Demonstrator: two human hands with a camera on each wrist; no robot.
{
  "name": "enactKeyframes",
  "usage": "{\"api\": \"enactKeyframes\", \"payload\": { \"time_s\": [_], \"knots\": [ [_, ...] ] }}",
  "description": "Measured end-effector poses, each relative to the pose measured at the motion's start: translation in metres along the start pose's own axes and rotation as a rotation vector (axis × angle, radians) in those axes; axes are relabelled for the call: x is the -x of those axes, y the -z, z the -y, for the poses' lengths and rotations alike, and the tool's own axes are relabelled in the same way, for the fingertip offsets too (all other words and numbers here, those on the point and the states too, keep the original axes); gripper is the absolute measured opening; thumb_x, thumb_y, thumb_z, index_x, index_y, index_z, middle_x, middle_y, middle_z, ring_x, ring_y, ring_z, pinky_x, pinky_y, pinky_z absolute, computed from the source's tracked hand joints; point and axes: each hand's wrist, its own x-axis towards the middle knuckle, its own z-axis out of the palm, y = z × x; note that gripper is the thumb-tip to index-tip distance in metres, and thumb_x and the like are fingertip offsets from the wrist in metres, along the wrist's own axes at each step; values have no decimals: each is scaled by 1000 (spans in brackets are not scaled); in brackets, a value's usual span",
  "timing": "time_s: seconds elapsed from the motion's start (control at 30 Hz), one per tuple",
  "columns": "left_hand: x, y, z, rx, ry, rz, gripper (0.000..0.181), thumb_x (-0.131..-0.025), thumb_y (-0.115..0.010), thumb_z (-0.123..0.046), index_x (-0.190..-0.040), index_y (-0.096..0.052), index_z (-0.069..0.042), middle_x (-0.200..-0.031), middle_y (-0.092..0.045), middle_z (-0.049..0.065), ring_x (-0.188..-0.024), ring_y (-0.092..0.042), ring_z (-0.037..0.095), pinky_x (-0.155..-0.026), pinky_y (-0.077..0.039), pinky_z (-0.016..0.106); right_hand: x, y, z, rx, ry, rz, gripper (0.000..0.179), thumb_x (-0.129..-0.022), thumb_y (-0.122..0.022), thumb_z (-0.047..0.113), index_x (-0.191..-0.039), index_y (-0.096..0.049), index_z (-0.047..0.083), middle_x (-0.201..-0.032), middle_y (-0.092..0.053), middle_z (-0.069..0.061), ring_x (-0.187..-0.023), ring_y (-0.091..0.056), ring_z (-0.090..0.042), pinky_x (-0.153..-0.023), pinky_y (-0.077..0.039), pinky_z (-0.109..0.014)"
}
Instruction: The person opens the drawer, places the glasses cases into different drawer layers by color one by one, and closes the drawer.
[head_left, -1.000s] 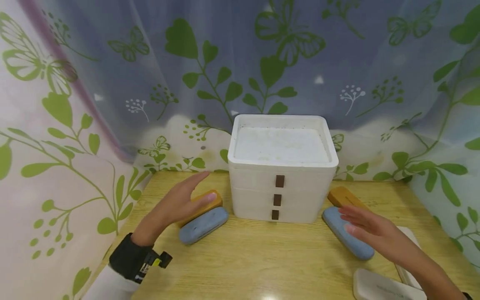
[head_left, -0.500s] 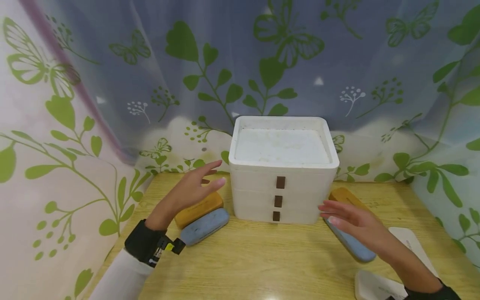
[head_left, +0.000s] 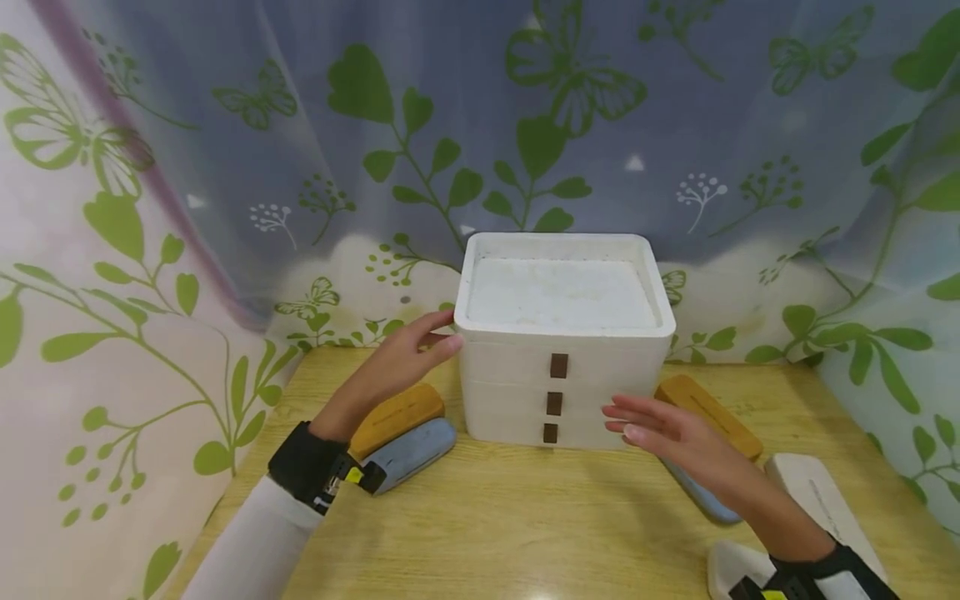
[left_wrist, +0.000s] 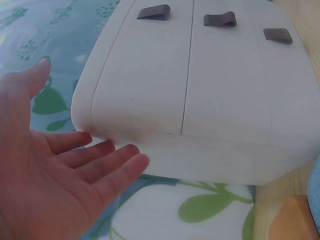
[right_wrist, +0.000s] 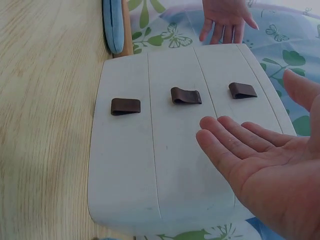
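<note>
A white three-drawer storage box with brown pull tabs stands against the curtain. My left hand is at its upper left side, fingers extended and holding nothing; in the left wrist view the fingertips lie along the box's edge, but contact is unclear. In front of the box's lower right hovers my right hand, fingers straight, nothing held. From the right wrist view, that hand is spread before the drawer fronts, apart from the brown tabs.
Left of the box lie an orange case and a blue case. On the right are another orange case, a blue case partly behind my arm, and two whitish cases, one long. A leaf-patterned curtain hangs behind.
My left hand has moved right and up to the box's side. My right hand has moved left, from over the blue case to in front of the box. The box has stayed put.
</note>
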Motion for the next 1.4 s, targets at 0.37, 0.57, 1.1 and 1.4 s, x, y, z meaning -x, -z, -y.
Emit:
{"api": "enactKeyframes", "payload": {
  "time_s": [0.37, 0.57, 1.1, 1.4],
  "knots": [
    [-17, 4, -6, 107, 2, 18, 67, -104, -54, -56, -161, -39, -24, -162, -46, 3, -135, -61, 31, -108, -55, 51, -13, -1, 7, -49, 34, 27, 57, -111, -51, 26, -162, -33, 9, -163, -43, -19, -130, -60, 4, -104, -50, -15],
    [-28, 7, -8, 174, 19, 51, 69, -104, -54, -55, -162, -37, -20, -163, -44, 6, -142, -54, 32, -108, -55, 50, -20, -1, 7, -85, 70, 46, 55, -111, -49, 23, -161, -34, 5, -162, -43, -22, -132, -60, -1, -107, -51, -18],
    [-45, 11, -8, 262, 93, 107, 67, -107, -52, -48, -163, -33, -15, -156, -50, 11, -133, -60, 37, -99, -61, 52, -42, -2, 6, -173, 140, 94, 52, -113, -43, 20, -160, -32, 0, -163, -39, -26, -138, -59, -13, -110, -52, -23],
    [-56, 18, -12, 316, 135, 148, 66, -110, -49, -41, -165, -25, -12, -157, -47, 16, -128, -63, 42, -94, -61, 55, -52, -8, 6, -230, 163, 118, 51, -113, -43, 18, -158, -33, -5, -162, -38, -29, -140, -57, -16, -111, -52, -27]
  ]
}}
